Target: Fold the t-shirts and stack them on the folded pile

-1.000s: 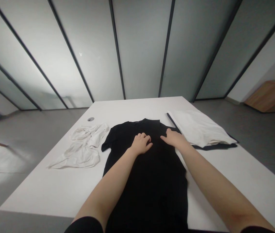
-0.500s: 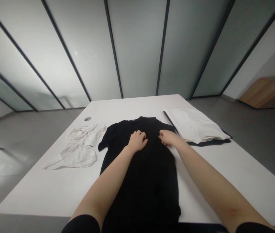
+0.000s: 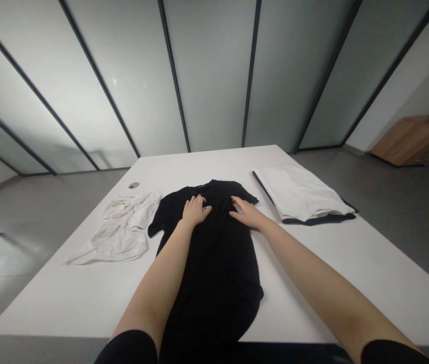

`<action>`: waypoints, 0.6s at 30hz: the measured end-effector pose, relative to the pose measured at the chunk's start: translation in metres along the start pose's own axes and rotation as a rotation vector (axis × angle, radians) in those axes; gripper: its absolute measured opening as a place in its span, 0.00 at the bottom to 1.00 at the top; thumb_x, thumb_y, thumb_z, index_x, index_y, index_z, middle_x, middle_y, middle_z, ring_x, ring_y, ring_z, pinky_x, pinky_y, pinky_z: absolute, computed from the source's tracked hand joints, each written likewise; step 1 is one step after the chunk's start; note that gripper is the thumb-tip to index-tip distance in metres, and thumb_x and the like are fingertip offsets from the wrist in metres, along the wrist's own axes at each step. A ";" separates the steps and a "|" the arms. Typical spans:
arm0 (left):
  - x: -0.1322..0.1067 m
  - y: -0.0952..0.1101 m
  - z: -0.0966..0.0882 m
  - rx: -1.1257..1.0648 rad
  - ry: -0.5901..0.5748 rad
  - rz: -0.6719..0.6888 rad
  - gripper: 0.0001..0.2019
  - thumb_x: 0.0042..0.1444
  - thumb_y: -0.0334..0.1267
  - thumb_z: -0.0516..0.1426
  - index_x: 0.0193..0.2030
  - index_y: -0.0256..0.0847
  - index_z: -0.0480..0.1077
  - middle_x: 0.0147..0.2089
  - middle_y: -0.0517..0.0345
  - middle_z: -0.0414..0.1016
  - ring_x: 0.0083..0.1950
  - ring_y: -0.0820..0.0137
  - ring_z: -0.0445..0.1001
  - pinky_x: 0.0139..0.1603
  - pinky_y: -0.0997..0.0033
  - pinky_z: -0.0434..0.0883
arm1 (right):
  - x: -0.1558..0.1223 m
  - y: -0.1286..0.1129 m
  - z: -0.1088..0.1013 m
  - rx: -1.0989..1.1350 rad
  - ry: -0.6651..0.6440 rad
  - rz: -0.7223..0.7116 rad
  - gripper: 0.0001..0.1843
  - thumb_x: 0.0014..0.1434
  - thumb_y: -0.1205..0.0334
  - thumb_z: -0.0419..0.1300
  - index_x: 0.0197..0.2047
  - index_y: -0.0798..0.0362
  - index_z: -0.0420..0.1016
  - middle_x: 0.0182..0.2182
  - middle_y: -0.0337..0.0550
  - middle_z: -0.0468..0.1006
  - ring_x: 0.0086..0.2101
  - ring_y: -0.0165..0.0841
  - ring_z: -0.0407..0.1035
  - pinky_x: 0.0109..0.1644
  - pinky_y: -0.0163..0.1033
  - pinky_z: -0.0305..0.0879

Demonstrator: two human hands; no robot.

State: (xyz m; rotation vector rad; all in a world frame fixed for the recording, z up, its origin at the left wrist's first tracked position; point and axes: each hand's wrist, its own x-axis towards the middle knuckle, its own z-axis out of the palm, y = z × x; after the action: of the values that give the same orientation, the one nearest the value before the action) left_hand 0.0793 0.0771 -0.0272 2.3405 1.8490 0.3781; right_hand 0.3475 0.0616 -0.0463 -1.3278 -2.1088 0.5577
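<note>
A black T-shirt [image 3: 214, 273] lies spread on the table, its collar at the far side and its lower part at the near edge. My left hand [image 3: 195, 210] rests on the left chest with fingers spread, beside a small white mark on the fabric. Opposite it, my right hand [image 3: 246, 212] touches the shirt's right side below the sleeve. Its thumb and fingers are apart, and no cloth shows pinched between them. The right side of the shirt curves inward near the bottom.
A crumpled white garment [image 3: 123, 230] lies to the left on the white table [image 3: 66, 303]. At the right is a flat stack of folded clothes, a white one [image 3: 301, 192] over a dark one. Behind the table stand frosted glass panels [image 3: 214, 76]; a wooden cabinet [image 3: 415, 140] is far right.
The shirt has shifted left, away from the folded stack, and its right side has drawn in. Both hands moved left with it. My right hand's closed fingers have opened.
</note>
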 end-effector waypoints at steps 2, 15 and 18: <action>0.000 -0.003 -0.004 -0.007 0.014 -0.039 0.16 0.70 0.49 0.57 0.59 0.46 0.70 0.72 0.46 0.71 0.79 0.48 0.58 0.76 0.40 0.55 | -0.002 -0.001 -0.002 0.027 -0.051 -0.013 0.44 0.63 0.53 0.69 0.78 0.46 0.58 0.67 0.56 0.74 0.64 0.51 0.71 0.70 0.59 0.63; -0.025 0.085 -0.057 -0.147 -0.501 0.310 0.27 0.69 0.57 0.54 0.23 0.42 0.74 0.24 0.54 0.76 0.28 0.64 0.74 0.38 0.64 0.70 | 0.004 -0.008 -0.007 0.057 -0.079 0.011 0.32 0.65 0.68 0.62 0.72 0.50 0.70 0.67 0.56 0.74 0.64 0.46 0.71 0.71 0.55 0.63; -0.041 0.109 -0.052 -0.035 -0.787 0.354 0.32 0.67 0.61 0.55 0.17 0.43 0.69 0.21 0.52 0.74 0.25 0.65 0.73 0.40 0.63 0.72 | 0.004 -0.007 -0.012 0.175 -0.088 0.024 0.29 0.64 0.68 0.63 0.68 0.53 0.73 0.66 0.56 0.75 0.63 0.44 0.73 0.70 0.51 0.66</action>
State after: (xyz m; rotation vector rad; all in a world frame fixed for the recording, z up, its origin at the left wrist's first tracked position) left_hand 0.1579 0.0089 0.0464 2.2908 1.0593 -0.4283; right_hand 0.3491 0.0624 -0.0323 -1.2523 -2.0629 0.8048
